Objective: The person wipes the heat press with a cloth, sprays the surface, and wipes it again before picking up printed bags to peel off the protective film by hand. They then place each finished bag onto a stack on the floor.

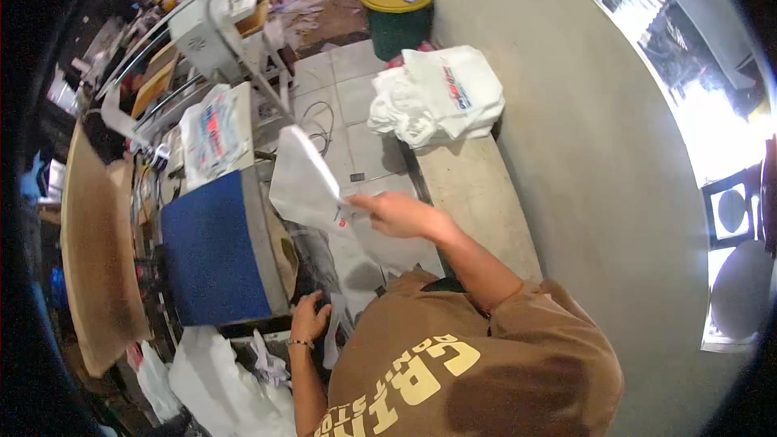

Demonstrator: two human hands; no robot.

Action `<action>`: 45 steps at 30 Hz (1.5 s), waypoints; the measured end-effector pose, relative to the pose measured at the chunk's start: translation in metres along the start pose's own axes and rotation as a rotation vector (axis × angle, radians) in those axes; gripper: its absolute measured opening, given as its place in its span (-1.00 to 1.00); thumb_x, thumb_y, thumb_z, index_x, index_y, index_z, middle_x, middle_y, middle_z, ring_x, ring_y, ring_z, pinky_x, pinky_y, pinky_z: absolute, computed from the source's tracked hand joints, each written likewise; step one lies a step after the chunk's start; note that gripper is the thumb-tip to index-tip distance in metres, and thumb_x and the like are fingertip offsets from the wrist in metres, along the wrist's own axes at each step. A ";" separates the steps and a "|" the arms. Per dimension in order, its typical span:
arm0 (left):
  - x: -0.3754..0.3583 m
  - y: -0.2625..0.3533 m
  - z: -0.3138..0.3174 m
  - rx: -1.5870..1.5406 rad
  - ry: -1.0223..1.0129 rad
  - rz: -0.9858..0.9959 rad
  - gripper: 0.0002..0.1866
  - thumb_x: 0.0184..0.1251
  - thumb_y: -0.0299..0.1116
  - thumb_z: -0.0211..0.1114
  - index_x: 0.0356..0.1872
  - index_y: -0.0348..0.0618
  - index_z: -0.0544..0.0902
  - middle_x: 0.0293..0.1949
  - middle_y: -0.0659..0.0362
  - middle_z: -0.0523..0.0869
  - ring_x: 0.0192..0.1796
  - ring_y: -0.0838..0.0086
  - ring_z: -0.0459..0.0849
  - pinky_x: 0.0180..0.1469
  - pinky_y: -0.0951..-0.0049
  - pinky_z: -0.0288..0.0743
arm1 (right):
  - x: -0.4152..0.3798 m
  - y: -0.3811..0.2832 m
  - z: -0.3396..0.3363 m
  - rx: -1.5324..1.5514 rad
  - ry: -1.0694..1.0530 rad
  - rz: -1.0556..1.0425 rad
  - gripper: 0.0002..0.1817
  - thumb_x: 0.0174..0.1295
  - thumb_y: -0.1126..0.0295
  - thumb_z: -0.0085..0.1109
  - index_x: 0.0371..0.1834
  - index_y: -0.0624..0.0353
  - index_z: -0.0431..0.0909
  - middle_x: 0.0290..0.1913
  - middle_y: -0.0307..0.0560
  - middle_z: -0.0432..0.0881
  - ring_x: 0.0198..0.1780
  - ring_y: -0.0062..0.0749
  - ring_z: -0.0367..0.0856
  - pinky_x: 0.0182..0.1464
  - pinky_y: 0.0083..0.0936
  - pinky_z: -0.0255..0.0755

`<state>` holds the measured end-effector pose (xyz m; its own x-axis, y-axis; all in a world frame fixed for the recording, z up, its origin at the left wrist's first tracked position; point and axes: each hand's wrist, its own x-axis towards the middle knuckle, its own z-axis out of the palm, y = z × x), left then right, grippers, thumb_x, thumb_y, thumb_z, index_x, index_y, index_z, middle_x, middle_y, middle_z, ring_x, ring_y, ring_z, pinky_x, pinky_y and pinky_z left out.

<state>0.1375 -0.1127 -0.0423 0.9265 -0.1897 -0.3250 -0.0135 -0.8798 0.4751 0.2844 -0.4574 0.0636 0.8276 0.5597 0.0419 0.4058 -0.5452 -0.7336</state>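
Observation:
My right hand (392, 214) is closed on the edge of a white printed bag (303, 182), which hangs in front of my body with its upper edge folded. Low on the left, beside the near corner of a blue pad (218, 251), is my left hand (310, 320); its fingers are bent and partly apart, with nothing visible in them. A strip of thin whitish material (333, 328) lies just to the right of that hand.
Stacked white printed bags (453, 93) rest on a bench (477, 194) along the wall. Another printed bag (214, 133) lies beyond the blue pad. A green bin with a yellow lid (396, 20) stands farther back. White bags (227, 384) are bunched at lower left.

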 end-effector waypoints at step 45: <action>0.799 0.420 0.041 0.091 -0.153 0.766 -0.53 0.20 -0.10 0.43 -0.16 -0.34 0.55 -0.46 -0.08 0.72 -0.32 0.03 0.75 -0.28 0.13 0.54 | 0.038 0.457 -0.063 1.396 1.016 0.956 -0.46 0.38 -0.04 0.15 0.13 0.23 0.56 -0.01 -0.15 0.65 -0.07 -0.47 0.60 -0.05 -0.39 0.59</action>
<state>0.8562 -0.6519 -0.1362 0.5850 -0.8097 -0.0461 -0.6643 -0.5110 0.5456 0.5255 -0.7242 -0.2273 0.6370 -0.3467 -0.6884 -0.3459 0.6696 -0.6573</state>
